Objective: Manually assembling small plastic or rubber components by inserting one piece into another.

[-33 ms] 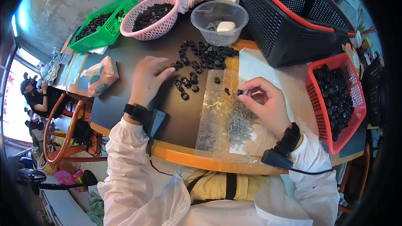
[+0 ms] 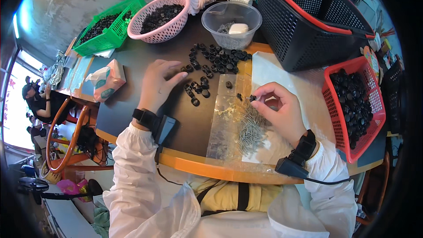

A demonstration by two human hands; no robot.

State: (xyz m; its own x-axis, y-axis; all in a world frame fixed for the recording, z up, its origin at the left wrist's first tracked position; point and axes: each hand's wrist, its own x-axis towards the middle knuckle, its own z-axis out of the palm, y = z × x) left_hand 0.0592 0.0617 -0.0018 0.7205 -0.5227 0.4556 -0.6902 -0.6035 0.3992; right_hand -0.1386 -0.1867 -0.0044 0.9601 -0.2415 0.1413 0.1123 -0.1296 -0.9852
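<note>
My right hand [image 2: 284,110] pinches a small black part [image 2: 252,98] between thumb and forefinger, over the clear sheet [image 2: 219,141] on the table. Just below it lies a heap of thin grey metal pins [image 2: 251,134]. A tiny dark piece [image 2: 239,96] and a lone black cap [image 2: 228,85] rest to the left of the pinch. My left hand [image 2: 157,83] hovers with thumb and fingers apart, holding nothing. Its fingertips are close to a loose string of black round caps [image 2: 194,101], which leads back to a larger cluster [image 2: 224,58].
Along the back stand a green basket [image 2: 115,34], a pink basket [image 2: 175,30] and a clear tub [image 2: 211,20]. A tall black basket [image 2: 299,39] rises at the back right, with a red basket [image 2: 331,105] of black caps nearer. A tissue pack [image 2: 113,81] lies left. Someone sits beyond.
</note>
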